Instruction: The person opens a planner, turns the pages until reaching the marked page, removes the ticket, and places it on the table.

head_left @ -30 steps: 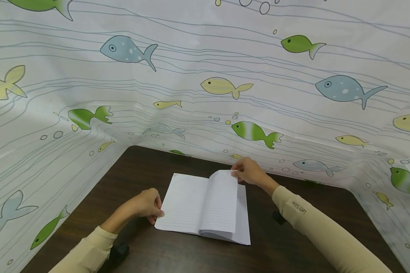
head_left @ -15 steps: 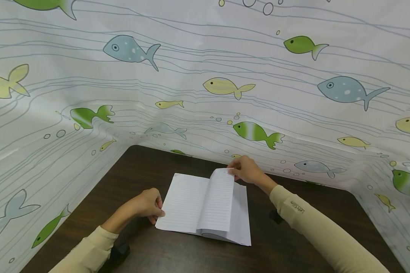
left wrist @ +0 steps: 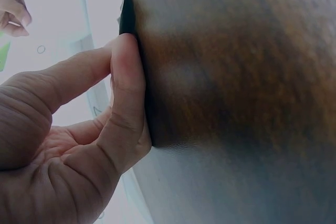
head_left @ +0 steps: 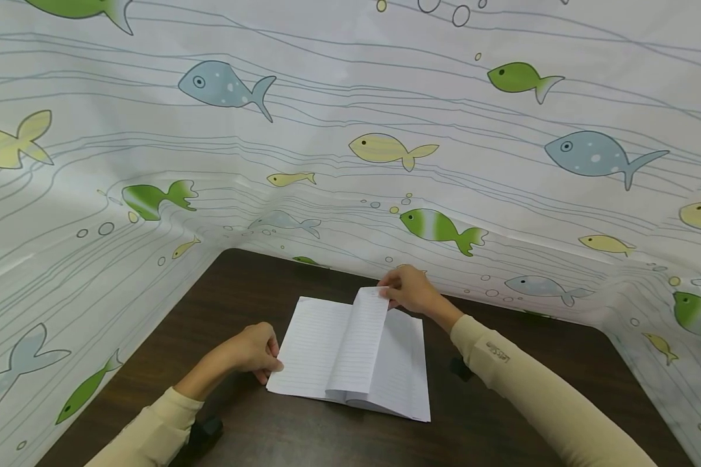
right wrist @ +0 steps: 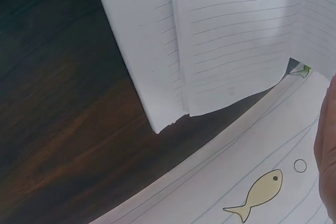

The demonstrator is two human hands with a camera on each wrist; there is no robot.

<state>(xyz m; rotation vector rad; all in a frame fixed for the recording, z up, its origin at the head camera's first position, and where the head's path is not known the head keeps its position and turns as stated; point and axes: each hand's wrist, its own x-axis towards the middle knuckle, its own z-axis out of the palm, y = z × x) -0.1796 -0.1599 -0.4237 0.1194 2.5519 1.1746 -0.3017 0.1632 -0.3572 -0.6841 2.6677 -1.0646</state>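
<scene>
An open notebook with white lined pages (head_left: 315, 344) lies on the dark wooden table. My left hand (head_left: 254, 350) pinches its left edge near the lower corner, thumb on top of the page; in the left wrist view the fingers (left wrist: 128, 66) bend under that edge, against the tabletop. At the far side my right hand (head_left: 407, 288) pinches the top corner of a lifted page (head_left: 359, 344), which stands curved above the middle of the notebook. Beneath it the right-hand pages (head_left: 405, 363) lie exposed. Only a sliver of the right hand shows in the right wrist view.
White sheeting (head_left: 339, 97) printed with fish and wavy lines rises behind the table and on both sides. Bare dark wood (head_left: 304, 434) spreads in front of the notebook. A dark strapped device (head_left: 204, 431) sits under the left wrist.
My right hand has moved left with the page corner, carrying the page from the right side toward the spine and uncovering more of the page below. The left hand stays at the left edge.
</scene>
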